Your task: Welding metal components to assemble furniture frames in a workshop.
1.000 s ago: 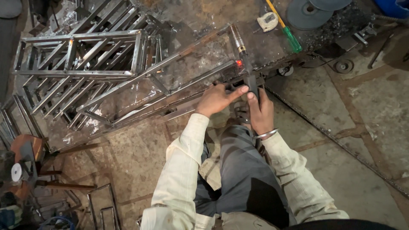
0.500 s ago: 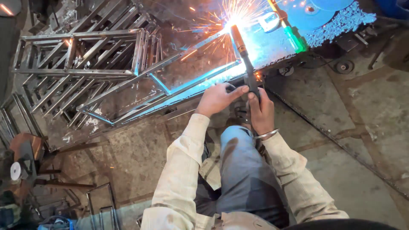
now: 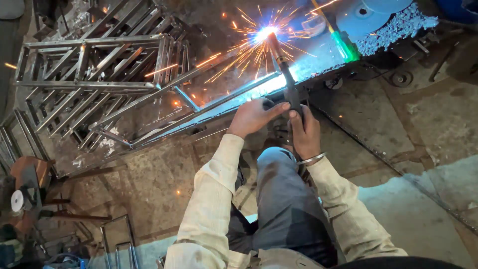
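Note:
My right hand (image 3: 304, 130) grips the black welding electrode holder (image 3: 293, 94), whose rod (image 3: 277, 50) slants up to a bright blue-white arc (image 3: 264, 34) throwing orange sparks. My left hand (image 3: 255, 115) rests against the holder's handle beside the right, fingers curled on it. The arc burns at the far end of a long steel truss frame (image 3: 199, 107) that lies diagonally across the stone floor just in front of my hands. A metal bangle (image 3: 311, 159) sits on my right wrist. My knee in grey trousers (image 3: 284, 194) is below both hands.
A stack of welded steel lattice frames (image 3: 94, 74) lies at upper left. Round grinding discs (image 3: 363, 17) and a green-handled tool (image 3: 343, 47) lie at the top right. A black cable (image 3: 383, 159) runs across the floor on the right. Rusty metal stands (image 3: 30, 189) sit at lower left.
One second ago no arc burned. The arc struck half a second ago and is still lit, with sparks spreading wider. Both hands stay on the holder.

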